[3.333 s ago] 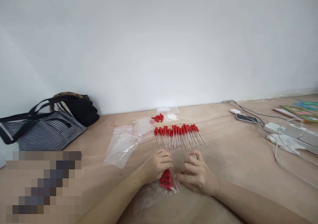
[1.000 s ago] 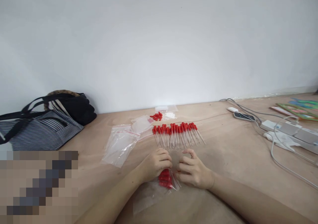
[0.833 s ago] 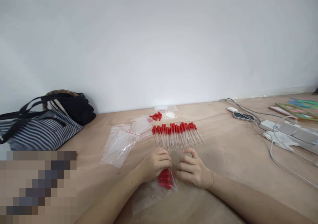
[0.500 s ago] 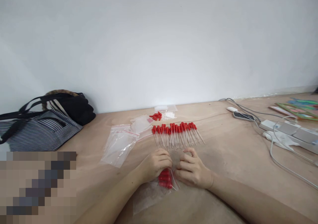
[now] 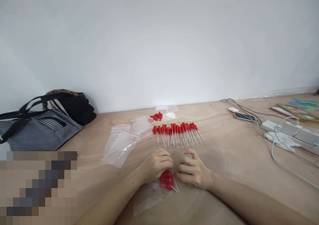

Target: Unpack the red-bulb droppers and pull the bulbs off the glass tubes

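Note:
Close to the front edge lies a clear zip bag, with several red dropper bulbs showing in or on it. My left hand bends over the bag's upper part, its fingers closed and the fingertips hidden. Just right of the bag's red-lined mouth is my right hand, its fingers curled inward and its index finger raised in a hook. Whatever the right fingers hold is hidden. Thin pale stems show between the hands. Beyond them, red-topped glass droppers lie side by side in a row.
Loose red bulbs lie behind the row, beside a clear bag. More zip bags are on the left. A striped bag stands far left. A power strip, cables and a small dark device are on the right.
Almost nothing differs. My right hand sits slightly farther right, leaving a little wider gap between the hands. The droppers and bags stay in place.

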{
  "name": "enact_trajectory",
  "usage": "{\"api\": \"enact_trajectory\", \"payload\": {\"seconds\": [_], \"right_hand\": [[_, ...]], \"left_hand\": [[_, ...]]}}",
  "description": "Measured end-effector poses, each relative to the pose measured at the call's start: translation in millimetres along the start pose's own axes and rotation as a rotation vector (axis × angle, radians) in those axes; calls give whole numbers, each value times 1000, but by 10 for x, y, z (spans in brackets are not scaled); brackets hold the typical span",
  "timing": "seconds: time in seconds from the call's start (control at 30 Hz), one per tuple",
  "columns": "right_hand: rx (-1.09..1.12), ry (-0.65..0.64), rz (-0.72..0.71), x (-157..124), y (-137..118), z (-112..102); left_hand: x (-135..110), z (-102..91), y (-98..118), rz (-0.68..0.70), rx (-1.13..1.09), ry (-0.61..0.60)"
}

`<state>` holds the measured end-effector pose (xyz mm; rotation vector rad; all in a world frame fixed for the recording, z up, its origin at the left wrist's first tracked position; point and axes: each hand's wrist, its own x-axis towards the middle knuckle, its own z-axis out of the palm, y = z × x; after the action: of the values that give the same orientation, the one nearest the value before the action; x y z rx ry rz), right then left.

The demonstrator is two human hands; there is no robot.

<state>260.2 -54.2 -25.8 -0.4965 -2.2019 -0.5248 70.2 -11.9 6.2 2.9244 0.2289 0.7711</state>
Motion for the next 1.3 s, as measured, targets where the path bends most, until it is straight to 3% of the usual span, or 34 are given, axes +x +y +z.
{"api": "enact_trajectory", "payload": {"seconds": [0.53,0.77,1.0,1.3], "right_hand": [[-40,-153,-52,7,61,-37],[-5,-259,5,-34,170,-107],[105,-391,101,-59,177,-153],[114,-457,116,-34,185,-254]], "left_hand": [[37,-37,3,83,70,-169],[3,-100,-4,-59,75,-160],[-158,-124,262,-418,-122,-219],[-303,-101,322,-487,-190,-244]]}}
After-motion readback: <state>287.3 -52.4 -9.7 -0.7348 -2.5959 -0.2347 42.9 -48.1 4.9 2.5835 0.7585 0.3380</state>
